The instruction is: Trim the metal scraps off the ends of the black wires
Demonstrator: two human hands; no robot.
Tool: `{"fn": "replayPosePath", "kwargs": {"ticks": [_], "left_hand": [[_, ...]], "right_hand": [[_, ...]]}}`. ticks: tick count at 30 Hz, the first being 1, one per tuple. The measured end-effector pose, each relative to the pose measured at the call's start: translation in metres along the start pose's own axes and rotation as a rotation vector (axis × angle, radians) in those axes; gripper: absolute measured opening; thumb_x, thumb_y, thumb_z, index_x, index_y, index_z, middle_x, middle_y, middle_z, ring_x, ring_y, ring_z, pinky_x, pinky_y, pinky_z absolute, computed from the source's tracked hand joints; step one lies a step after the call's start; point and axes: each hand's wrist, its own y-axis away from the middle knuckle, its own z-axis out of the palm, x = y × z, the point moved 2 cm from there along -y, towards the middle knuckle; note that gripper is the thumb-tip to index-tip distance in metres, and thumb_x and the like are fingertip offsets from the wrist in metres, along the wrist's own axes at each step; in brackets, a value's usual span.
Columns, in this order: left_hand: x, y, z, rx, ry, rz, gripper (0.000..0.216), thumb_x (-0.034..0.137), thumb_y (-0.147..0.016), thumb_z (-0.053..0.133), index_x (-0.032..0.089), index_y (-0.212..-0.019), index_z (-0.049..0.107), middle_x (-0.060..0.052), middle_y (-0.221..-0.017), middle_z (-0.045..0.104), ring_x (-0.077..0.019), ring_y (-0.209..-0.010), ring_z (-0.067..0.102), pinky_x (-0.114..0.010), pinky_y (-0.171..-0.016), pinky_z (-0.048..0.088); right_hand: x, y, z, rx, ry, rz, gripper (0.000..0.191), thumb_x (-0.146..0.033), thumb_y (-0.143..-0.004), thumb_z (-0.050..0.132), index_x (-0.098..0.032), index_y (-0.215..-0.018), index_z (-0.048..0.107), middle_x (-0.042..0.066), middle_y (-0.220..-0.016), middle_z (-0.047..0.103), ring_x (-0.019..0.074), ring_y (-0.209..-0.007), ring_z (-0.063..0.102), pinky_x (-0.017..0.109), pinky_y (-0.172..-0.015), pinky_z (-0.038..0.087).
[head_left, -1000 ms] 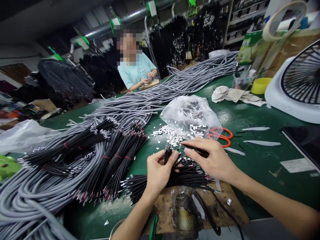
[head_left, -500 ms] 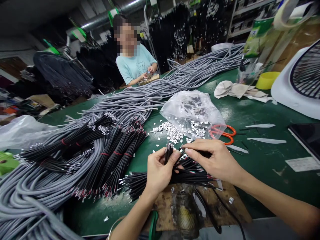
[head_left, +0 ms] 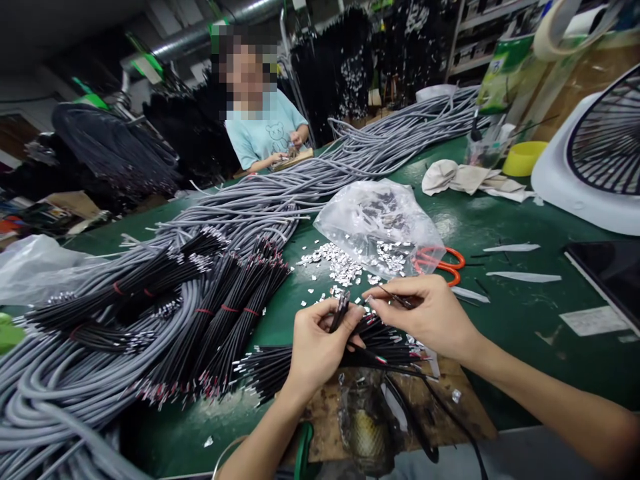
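Observation:
My left hand (head_left: 323,340) is closed around a small upright bunch of black cables (head_left: 341,308), their tips showing above the fingers. My right hand (head_left: 425,310) faces it, thumb and forefinger pinched by a small pale piece (head_left: 369,302) near the left thumb. A thin dark object (head_left: 395,293) lies across the right palm; its kind is unclear. Below both hands, a pile of black cables (head_left: 273,363) extends sideways, partly hidden by the left hand. Small silvery pieces (head_left: 345,267) are scattered on the green table (head_left: 505,333) beyond the hands.
A clear plastic bag (head_left: 375,213) lies beside orange-handled scissors (head_left: 453,261). Tied black cable bundles (head_left: 220,320) and long grey cables (head_left: 175,333) spread leftward. A taped, textured object (head_left: 367,427) stands on a wooden board (head_left: 465,407). A fan (head_left: 565,173) is right; a co-worker (head_left: 267,130) sits opposite.
My right thumb and forefinger have drawn slightly apart from the left thumb, and the thin dark object shows more clearly. The whole view has shifted a little.

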Motion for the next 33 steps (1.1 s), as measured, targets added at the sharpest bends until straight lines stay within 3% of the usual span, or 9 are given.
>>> {"fn": "replayPosePath", "kwargs": {"ticks": [4, 7, 10, 13, 16, 18, 20, 22, 33], "left_hand": [[-0.003, -0.001, 0.000, -0.044, -0.023, 0.024, 0.026, 0.035, -0.075, 0.060, 0.011, -0.065, 0.057, 0.002, -0.043, 0.054, -0.0068, -0.037, 0.049, -0.015, -0.040, 0.041], [-0.006, -0.001, -0.001, -0.168, -0.026, 0.031, 0.035, 0.041, -0.079, 0.053, 0.011, -0.062, 0.056, 0.002, -0.040, 0.050, -0.0065, -0.033, 0.047, -0.015, -0.037, 0.036], [-0.006, 0.001, 0.000, -0.312, 0.017, -0.028, 0.039, 0.043, -0.078, 0.053, 0.011, -0.057, 0.055, 0.003, -0.039, 0.046, -0.0054, -0.030, 0.044, -0.015, -0.033, 0.030], [-0.001, 0.000, 0.001, -0.300, 0.097, -0.099, 0.038, 0.042, -0.076, 0.057, 0.010, -0.056, 0.053, 0.002, -0.042, 0.048, -0.0065, -0.033, 0.049, -0.015, -0.036, 0.037], [0.000, -0.003, 0.000, -0.170, 0.146, -0.133, 0.030, 0.039, -0.069, 0.065, 0.012, -0.064, 0.052, 0.002, -0.048, 0.054, -0.0103, -0.040, 0.056, -0.019, -0.042, 0.046], [-0.002, -0.005, -0.001, -0.110, 0.149, -0.121, 0.028, 0.036, -0.067, 0.068, 0.013, -0.067, 0.051, 0.003, -0.050, 0.056, -0.0115, -0.042, 0.057, -0.020, -0.042, 0.048], [-0.005, -0.006, -0.001, -0.109, 0.132, -0.091, 0.028, 0.036, -0.069, 0.066, 0.013, -0.065, 0.050, 0.003, -0.047, 0.056, -0.0108, -0.039, 0.055, -0.020, -0.040, 0.047], [-0.006, -0.006, -0.002, -0.128, 0.110, -0.061, 0.030, 0.037, -0.070, 0.065, 0.012, -0.061, 0.050, 0.002, -0.043, 0.054, -0.0096, -0.034, 0.052, -0.019, -0.037, 0.043], [-0.002, -0.003, -0.004, -0.079, 0.066, -0.005, 0.031, 0.035, -0.067, 0.067, 0.013, -0.055, 0.049, 0.003, -0.040, 0.050, -0.0090, -0.032, 0.050, -0.018, -0.034, 0.037]], "right_hand": [[-0.001, 0.001, 0.002, -0.022, 0.005, -0.005, 0.019, -0.020, -0.074, 0.054, -0.011, -0.074, 0.070, 0.003, -0.063, 0.063, 0.0106, -0.054, 0.051, 0.021, -0.046, 0.037], [0.001, 0.000, 0.001, -0.006, 0.068, -0.042, 0.018, -0.019, -0.074, 0.053, -0.013, -0.071, 0.070, 0.002, -0.060, 0.062, 0.0102, -0.052, 0.051, 0.021, -0.045, 0.037], [0.004, -0.005, -0.008, 0.152, 0.225, -0.133, 0.017, -0.018, -0.073, 0.054, -0.015, -0.070, 0.070, 0.002, -0.063, 0.065, 0.0113, -0.055, 0.054, 0.022, -0.048, 0.039], [0.007, -0.012, -0.018, 0.278, 0.382, -0.160, 0.018, -0.025, -0.075, 0.057, -0.015, -0.068, 0.070, 0.003, -0.062, 0.065, 0.0132, -0.055, 0.056, 0.025, -0.053, 0.041], [0.012, -0.015, -0.016, 0.145, 0.312, -0.095, 0.026, -0.036, -0.078, 0.056, -0.014, -0.073, 0.070, 0.004, -0.066, 0.067, 0.0158, -0.060, 0.059, 0.027, -0.056, 0.045], [0.013, -0.015, -0.011, 0.025, 0.186, -0.075, 0.029, -0.037, -0.080, 0.054, -0.015, -0.091, 0.069, 0.005, -0.086, 0.069, 0.0180, -0.077, 0.062, 0.029, -0.068, 0.048], [0.012, -0.013, -0.005, -0.070, 0.084, -0.073, 0.036, -0.038, -0.080, 0.054, -0.017, -0.108, 0.062, 0.006, -0.105, 0.064, 0.0188, -0.094, 0.059, 0.031, -0.081, 0.046], [0.010, -0.012, -0.002, -0.140, 0.031, -0.084, 0.038, -0.038, -0.080, 0.054, -0.019, -0.112, 0.058, 0.006, -0.112, 0.061, 0.0185, -0.100, 0.057, 0.032, -0.085, 0.045], [-0.001, -0.006, -0.002, -0.182, 0.036, -0.129, 0.022, -0.024, -0.082, 0.051, -0.017, -0.092, 0.069, 0.004, -0.080, 0.067, 0.0126, -0.069, 0.059, 0.023, -0.059, 0.044]]}}
